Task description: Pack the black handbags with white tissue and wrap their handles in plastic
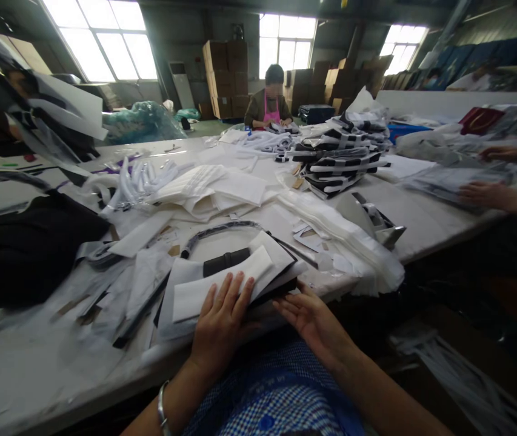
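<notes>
Handled bag, as far as its shape can be read, lies flat at the near edge of the table, right in front of you, with its curved handle pointing away. Already in place, it seems, is the wrapping on that handle, which has a shiny, film-like look, and a dark strap lies just inside the arc. White sheet rests over the front of the bag, and your left hand is laid flat on it, fingers spread, pressing rather than grasping. Your right hand is at the bag's dark near-right edge, fingers loosely extended; whether they pinch that edge, you cannot tell from here. The work on this piece looks partway along: the sheet appears to lie loose, and no outer cover closes over the whole bag. Much material seems left, judging by the pile of white sheets beyond the handle and the loose film pieces to the left. Farther back to the right stands a black-and-white stack; whether its pieces are finished is unclear.
</notes>
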Available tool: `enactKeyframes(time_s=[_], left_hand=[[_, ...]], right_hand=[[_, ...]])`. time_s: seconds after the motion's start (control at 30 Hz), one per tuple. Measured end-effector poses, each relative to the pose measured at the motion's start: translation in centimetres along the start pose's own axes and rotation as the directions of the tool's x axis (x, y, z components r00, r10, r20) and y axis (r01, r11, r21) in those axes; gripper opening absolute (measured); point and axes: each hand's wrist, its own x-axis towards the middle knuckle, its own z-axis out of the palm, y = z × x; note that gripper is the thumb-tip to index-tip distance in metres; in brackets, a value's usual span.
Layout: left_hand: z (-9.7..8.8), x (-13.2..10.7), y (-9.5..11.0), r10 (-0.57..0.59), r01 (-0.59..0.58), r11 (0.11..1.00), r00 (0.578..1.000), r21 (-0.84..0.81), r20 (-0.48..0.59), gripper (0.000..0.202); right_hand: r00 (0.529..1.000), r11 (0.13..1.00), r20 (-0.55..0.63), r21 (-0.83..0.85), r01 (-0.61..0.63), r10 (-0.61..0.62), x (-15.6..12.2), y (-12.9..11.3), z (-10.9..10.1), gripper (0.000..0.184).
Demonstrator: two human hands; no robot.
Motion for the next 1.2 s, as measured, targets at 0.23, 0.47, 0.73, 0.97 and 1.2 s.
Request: enactKeyframes(time_s=[0.23, 0.47, 0.73, 0.97, 1.2], left_hand=[[0.0, 0.3, -0.5, -0.041, 0.044, 0.998, 0.997, 0.042, -0.064, 0.064], [-0.6, 0.6, -1.8, -0.123, 0.121, 0.992, 0.988, -0.031, -0.089, 0.067], [-0.9, 0.9, -1.8, -0.181, 0.180, 0.983, 0.977, -0.018, -0.113, 0.068], [-0.2, 0.5, -1.8, -0.144, 0.142, 0.990, 0.985, -0.024, -0.094, 0.068], [-0.5, 0.6, -1.7, -0.146, 0.144, 0.989, 0.984, -0.029, -0.098, 0.070]], right_hand=[[0.997, 0.997, 0.062, -0.056, 0.047, -0.044, -0.7, -0.1, 1.0, 0.059], [0.798, 0.144, 0.411, -0.845, 0.514, -0.440, 1.4, -5.2, -4.3, 0.039], [0.642, -0.566, 0.475, -0.821, 0.077, -0.601, 8.7, -17.4, -13.5, 0.041], [0.705, -0.716, 0.493, -0.698, -0.030, -0.510, 11.5, -18.5, -15.7, 0.025], [0.672, -0.652, 0.546, -0.748, 0.122, -0.500, 11.1, -20.4, -12.9, 0.021]])
